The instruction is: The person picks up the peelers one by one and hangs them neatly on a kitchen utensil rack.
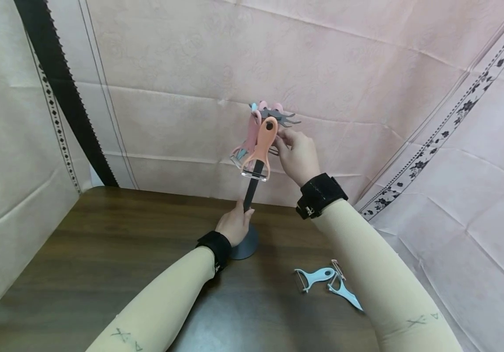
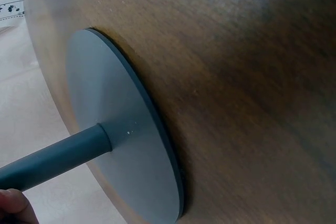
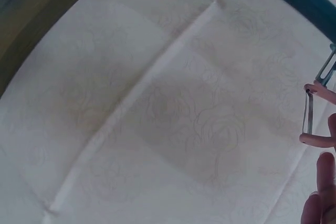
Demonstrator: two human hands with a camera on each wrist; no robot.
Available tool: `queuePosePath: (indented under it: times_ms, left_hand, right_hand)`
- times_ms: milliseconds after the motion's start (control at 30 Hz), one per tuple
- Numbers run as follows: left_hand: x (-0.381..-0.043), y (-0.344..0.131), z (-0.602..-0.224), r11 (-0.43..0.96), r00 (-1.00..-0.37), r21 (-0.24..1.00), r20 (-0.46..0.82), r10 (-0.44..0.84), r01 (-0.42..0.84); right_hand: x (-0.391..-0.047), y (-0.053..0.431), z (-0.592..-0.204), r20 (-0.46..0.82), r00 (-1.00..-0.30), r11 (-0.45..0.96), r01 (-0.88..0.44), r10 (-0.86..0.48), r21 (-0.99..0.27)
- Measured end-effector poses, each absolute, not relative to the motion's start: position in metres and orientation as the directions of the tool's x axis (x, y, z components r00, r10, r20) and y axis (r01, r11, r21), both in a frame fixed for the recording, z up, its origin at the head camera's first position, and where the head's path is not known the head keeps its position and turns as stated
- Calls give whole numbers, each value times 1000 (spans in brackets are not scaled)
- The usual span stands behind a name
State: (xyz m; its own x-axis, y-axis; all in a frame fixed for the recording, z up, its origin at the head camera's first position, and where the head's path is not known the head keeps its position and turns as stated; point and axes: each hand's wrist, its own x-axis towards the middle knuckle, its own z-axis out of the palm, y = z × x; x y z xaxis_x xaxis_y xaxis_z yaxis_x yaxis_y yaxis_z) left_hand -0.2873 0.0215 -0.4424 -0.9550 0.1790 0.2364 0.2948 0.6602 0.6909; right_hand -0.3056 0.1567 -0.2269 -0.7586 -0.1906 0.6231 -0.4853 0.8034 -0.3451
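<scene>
A dark grey stand (image 1: 252,191) has a round base (image 2: 126,150) on the table and prongs (image 1: 283,117) at its top. My left hand (image 1: 234,226) grips the post low down, just above the base. From the prongs hang an orange peeler (image 1: 266,139) in front and a pink peeler (image 1: 252,131) behind it, with bits of light blue showing among them. My right hand (image 1: 297,154) is raised at the right side of the prongs, fingers bent, pinching a pink peeler (image 3: 316,139) whose blade shows beside the fingertips. Its handle is mostly hidden.
Two light blue peelers (image 1: 319,275) (image 1: 344,292) lie close together on the brown wooden table (image 1: 137,274), near my right forearm. Pale cloth (image 1: 181,127) hangs behind the table and at both sides. A black strip (image 1: 71,93) runs down the left.
</scene>
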Motion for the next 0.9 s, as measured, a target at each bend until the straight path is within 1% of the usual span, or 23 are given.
queuePosePath:
  times_ms: [133,300,433,500,567,700,767,833,900]
  left_hand:
    - [-288,23,-443,665,-956,687,226,187,292]
    - [-287,22,-443,670,-955,682,245,167,293]
    - [-287,22,-443,667,-950,680,266,164,306]
    - [-288,22,-443,663,-949,683,270,164,309]
    - [-288,23,-444,657,-948,687,273,162,310]
    - [-289,25,-443,643,-945,696,282,165,320]
    - [-290,25,-444,640,-943,696,285,170,326]
    - [-290,24,-445,642,-941,691,291,174,332]
    - [-290,23,-445,646,-938,684,302,172,339]
  right_hand:
    - [-305,158,-229,609,-773,801,-472,-176,-368]
    - [-303,158,-230,623,-762,795,-484,-177,-366]
    - [-296,162,-234,643,-742,767,-520,-188,-375]
    - [-295,165,-240,640,-744,753,-531,-194,-388]
    - [-294,170,-245,612,-767,739,-524,-194,-423]
    - [-294,186,-261,474,-860,728,-447,-190,-520]
    - [-292,198,-273,360,-905,735,-401,-227,-546]
    - [-289,211,-288,224,-928,762,-371,-296,-530]
    - [-283,226,-305,69,-928,800,-350,-365,-488]
